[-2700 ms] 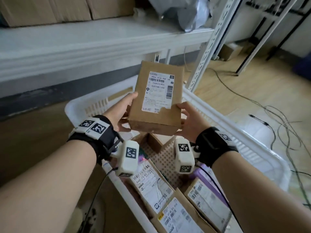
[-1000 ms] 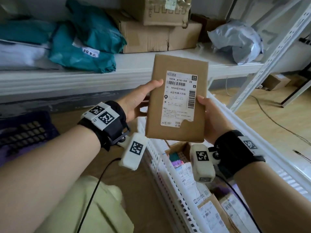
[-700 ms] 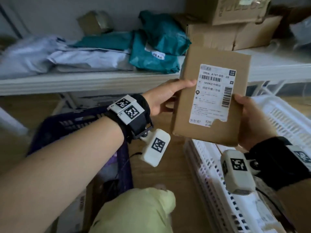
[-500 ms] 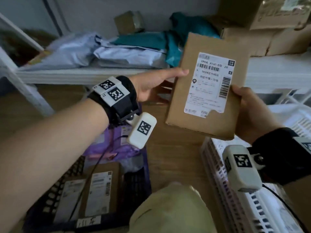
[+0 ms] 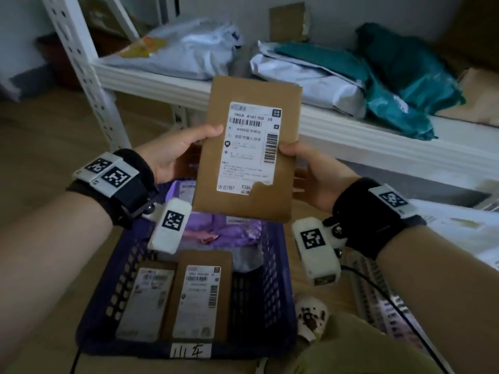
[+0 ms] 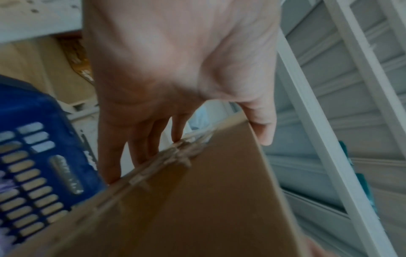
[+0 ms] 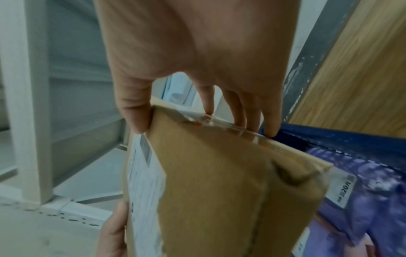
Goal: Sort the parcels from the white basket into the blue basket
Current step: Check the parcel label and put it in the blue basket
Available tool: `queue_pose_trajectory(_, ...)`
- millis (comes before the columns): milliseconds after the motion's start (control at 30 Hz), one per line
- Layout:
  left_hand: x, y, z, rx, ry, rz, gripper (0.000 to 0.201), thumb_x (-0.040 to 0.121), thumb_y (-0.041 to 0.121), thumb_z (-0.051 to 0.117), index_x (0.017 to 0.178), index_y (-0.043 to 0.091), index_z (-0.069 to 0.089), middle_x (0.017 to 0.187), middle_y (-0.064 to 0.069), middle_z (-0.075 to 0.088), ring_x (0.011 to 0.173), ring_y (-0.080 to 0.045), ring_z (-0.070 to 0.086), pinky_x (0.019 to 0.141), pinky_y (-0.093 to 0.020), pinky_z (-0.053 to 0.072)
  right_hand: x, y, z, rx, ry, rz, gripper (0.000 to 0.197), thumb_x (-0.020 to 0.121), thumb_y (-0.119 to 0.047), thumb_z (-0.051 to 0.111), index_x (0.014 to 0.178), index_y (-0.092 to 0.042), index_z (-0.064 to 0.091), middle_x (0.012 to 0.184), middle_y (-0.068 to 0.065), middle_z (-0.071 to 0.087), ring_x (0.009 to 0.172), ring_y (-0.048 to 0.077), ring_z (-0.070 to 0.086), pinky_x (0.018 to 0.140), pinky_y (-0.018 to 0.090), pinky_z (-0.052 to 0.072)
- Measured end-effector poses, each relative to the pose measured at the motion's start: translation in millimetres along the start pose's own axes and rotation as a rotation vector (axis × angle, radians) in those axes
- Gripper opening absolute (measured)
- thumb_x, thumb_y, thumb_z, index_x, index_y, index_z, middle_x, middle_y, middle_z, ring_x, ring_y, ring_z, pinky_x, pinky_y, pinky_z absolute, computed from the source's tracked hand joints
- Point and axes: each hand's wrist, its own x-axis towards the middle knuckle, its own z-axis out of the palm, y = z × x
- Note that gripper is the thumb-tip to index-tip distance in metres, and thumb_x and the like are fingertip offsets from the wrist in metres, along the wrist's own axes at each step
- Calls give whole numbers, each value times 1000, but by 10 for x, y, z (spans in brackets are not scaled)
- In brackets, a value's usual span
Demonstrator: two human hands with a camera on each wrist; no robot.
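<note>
I hold a flat brown cardboard parcel (image 5: 251, 149) upright, its white shipping label facing me. My left hand (image 5: 172, 152) pinches its left edge, thumb in front and fingers behind. My right hand (image 5: 310, 171) pinches its right edge the same way. In the wrist views the parcel (image 6: 197, 200) (image 7: 219, 191) sits between thumb and fingers of each hand. It hangs above the far end of the blue basket (image 5: 272, 287), which holds two brown labelled parcels (image 5: 199, 298) side by side and a purple bag (image 5: 224, 228). A corner of the white basket (image 5: 459, 228) shows at right.
A white metal shelf (image 5: 378, 136) runs behind, loaded with grey, white and teal mail bags (image 5: 405, 76). Its upright post (image 5: 86, 71) stands at left. My knee in yellow-green cloth (image 5: 351, 346) is at the bottom right. A black cable (image 5: 391, 300) trails from the right wrist.
I have swung the parcel leftward from over the white basket to above the blue basket. Both hands keep the same hold on it.
</note>
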Motion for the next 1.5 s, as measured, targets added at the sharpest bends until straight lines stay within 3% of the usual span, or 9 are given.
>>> queue_pose_trajectory(133, 101, -259, -216, -76, 97, -63, 24, 81, 42, 59, 91, 23, 69, 93, -1, 71, 84, -17, 65, 78, -31, 49, 299, 65, 280, -25, 34, 69, 31, 81, -41, 66, 103, -20, 64, 80, 3, 65, 69, 17, 60, 63, 28, 48)
queue_pose_trajectory(267, 275, -588, -245, 14, 103, -243, 32, 89, 50, 50, 96, 23, 65, 90, -1, 66, 60, -9, 62, 52, -20, 47, 618, 265, 414, -75, 121, 160, 42, 77, -45, 69, 108, -18, 62, 89, 7, 66, 72, 20, 61, 58, 27, 49)
queue_pose_trajectory(467, 563, -1000, -291, 5, 35, -454, 42, 85, 61, 48, 107, 27, 59, 114, -5, 61, 109, -27, 56, 95, -51, 47, 1078, 632, 409, -114, 156, 213, 34, 81, -50, 64, 98, -22, 63, 97, 5, 69, 94, 24, 64, 91, 42, 51)
queue_pose_trajectory(733, 1081, -1203, -63, -104, 223, -308, 30, 99, 26, 44, 127, 18, 51, 128, -9, 59, 98, -21, 57, 75, -31, 43, 1560, 823, 332, -454, 123, 188, 46, 99, -36, 42, 142, -21, 33, 130, 3, 52, 106, 22, 52, 100, 39, 42)
queue_pose_trajectory(900, 1349, -1493, -73, -117, 227, -314, 43, 96, 5, 44, 138, 15, 42, 130, -8, 56, 117, -27, 54, 93, -33, 44, 1857, 965, 247, -595, 172, 99, 79, 90, -17, 55, 152, -27, 7, 126, -10, 46, 108, 18, 55, 83, 24, 43)
queue_pose_trajectory(967, 1380, -1604, -39, -85, 132, -369, 47, 89, 11, 57, 133, 21, 45, 127, -9, 60, 111, -28, 58, 92, -43, 49, 1934, 1053, 243, -646, 125, 107, 81, 87, -9, 58, 151, -26, 13, 135, -1, 51, 102, 16, 60, 76, 25, 48)
queue_pose_trajectory(1100, 1491, -1778, 26, -74, 121, -361, 57, 85, 2, 57, 137, 21, 42, 124, -12, 61, 115, -32, 57, 95, -46, 48, 2035, 1220, 289, -732, -11, 223, 80, 84, -8, 60, 151, -22, 18, 141, 8, 46, 122, 26, 51, 101, 40, 46)
queue_pose_trajectory(1333, 1602, -1876, -54, -6, 139, -369, 50, 88, -2, 50, 135, 15, 46, 126, -15, 60, 115, -33, 56, 101, -50, 44, 2088, 1153, 269, -832, -77, 239, 62, 92, -9, 53, 148, -20, 30, 150, 5, 34, 134, 24, 39, 105, 27, 35)
queue_pose_trajectory(1500, 1514, -1914, -365, 250, 453, -431, 49, 94, 5, 46, 142, 3, 34, 145, -20, 39, 132, -36, 39, 105, -38, 36, 2028, 1126, 290, -928, -118, 228, 61, 91, -12, 53, 148, -20, 31, 155, 6, 27, 139, 25, 32, 114, 35, 31)
